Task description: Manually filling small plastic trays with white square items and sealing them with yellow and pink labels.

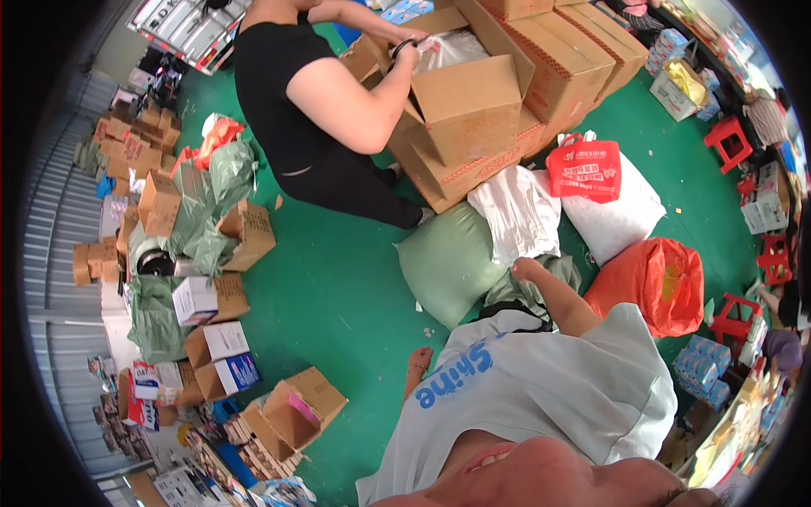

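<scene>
My right hand [525,269] is resting at the near end of the white cloth [515,209], fingers hardly showing, grip I cannot tell | left hand [420,360] is hanging, grip also unclear | white cloth is lying against green sack [448,264], lengthwise pointing away from me

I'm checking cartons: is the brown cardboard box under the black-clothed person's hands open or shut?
Open: the flaps of the brown cardboard box are spread, and crumpled translucent plastic shows inside.
</scene>
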Demonstrator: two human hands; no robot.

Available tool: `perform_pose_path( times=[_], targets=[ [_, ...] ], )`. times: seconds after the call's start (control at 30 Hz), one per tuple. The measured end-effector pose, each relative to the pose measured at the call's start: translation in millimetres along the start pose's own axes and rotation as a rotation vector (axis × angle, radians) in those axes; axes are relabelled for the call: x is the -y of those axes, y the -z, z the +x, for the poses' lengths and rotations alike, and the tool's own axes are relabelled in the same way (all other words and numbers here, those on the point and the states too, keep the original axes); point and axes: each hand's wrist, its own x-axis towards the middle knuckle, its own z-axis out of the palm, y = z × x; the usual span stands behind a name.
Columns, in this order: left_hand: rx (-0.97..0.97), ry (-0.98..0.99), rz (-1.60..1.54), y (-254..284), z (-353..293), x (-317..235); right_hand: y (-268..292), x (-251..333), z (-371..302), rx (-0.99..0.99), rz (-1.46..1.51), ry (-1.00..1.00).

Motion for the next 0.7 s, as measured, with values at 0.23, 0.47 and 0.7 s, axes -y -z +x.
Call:
perform_pose_path(
  times=[0.23,0.47,0.7],
  targets=[
    [-0.053,0.011,0.043,-1,-8,-20,-22,14,-15,0.035,-0.081,0.062],
    [-0.101,-0.031,0.051,32,-28,42,-42,-2,-19,-0.035,-0.181,0.146],
    [0.253,-0.388,1.097,64,-71,110,-101,-13,-99,-0.217,-0.098,0.004]
  ],
)
